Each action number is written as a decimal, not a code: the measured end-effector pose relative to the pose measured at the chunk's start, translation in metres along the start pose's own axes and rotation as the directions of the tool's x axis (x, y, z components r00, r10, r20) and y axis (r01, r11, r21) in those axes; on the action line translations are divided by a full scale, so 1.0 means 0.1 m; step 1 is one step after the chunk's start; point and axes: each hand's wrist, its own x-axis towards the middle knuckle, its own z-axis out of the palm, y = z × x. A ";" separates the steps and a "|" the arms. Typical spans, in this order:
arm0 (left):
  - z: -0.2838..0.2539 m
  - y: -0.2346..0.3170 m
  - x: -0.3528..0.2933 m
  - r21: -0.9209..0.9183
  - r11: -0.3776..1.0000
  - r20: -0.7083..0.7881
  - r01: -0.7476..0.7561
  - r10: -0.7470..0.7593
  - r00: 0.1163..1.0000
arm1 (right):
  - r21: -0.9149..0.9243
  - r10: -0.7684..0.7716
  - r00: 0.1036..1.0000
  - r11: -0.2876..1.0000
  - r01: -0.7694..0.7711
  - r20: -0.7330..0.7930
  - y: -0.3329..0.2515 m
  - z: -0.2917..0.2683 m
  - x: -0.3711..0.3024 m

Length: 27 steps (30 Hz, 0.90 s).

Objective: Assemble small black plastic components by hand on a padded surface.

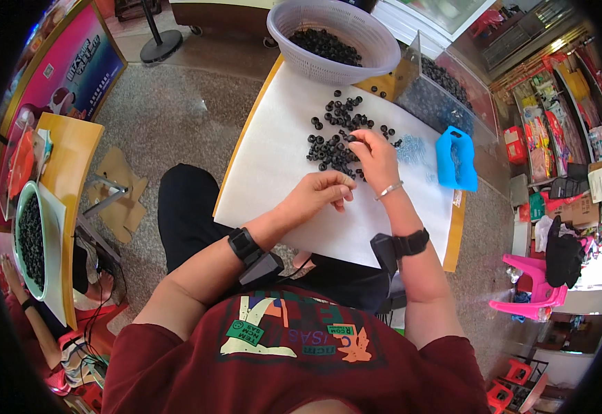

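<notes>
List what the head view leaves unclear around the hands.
Head view:
Bare left hand: whether it holds anything, hidden by its curled fingers.
Small round black bead: partly covered by the bare right hand's fingertips.
Tiny pale-blue pieces: too small to tell their shape.

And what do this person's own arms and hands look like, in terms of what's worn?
The left hand and right hand are both ungloved. Each forearm carries a black strap with a dark, angular box. A slim silver bracelet circles the right wrist. The sleeves are short and dark red.
</notes>
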 end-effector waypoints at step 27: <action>0.09 -0.06 0.05 0.000 0.998 -0.137 -0.056 0.055 0.989 | -0.366 -0.192 0.951 0.926 0.093 -0.244 -0.43 0.10 -0.99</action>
